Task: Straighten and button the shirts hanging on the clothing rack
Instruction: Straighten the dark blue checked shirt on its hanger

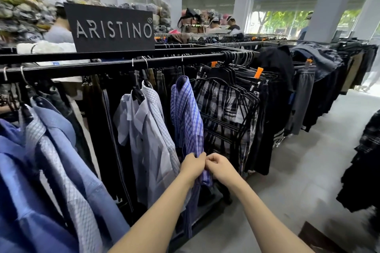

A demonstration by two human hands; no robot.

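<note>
Currently on the blue plaid shirt (186,117): it hangs from the black rail (115,65) on a hanger, just right of two pale checked shirts (148,129) and just left of a packed bunch of black-and-white plaid garments (224,113). Both my grips meet at its front edge, low on the shirt. Left hand (192,165) has fingers curled, pinching the fabric edge. Right hand (219,165) is curled too, fingertips pinching the same edge, touching the left hand. Can't tell whether a button sits between the fingers, too small to see.

Further left on the rail: a run of solid blue and light patterned shirts (51,150), hanging at a slant. Dark trousers hang behind the shirts. A black ARISTINO sign (112,27) stands on top of the rack. To the right, more racks of dark clothing (320,80) run along a grey floor (298,170). People stand in the background, blurred.
</note>
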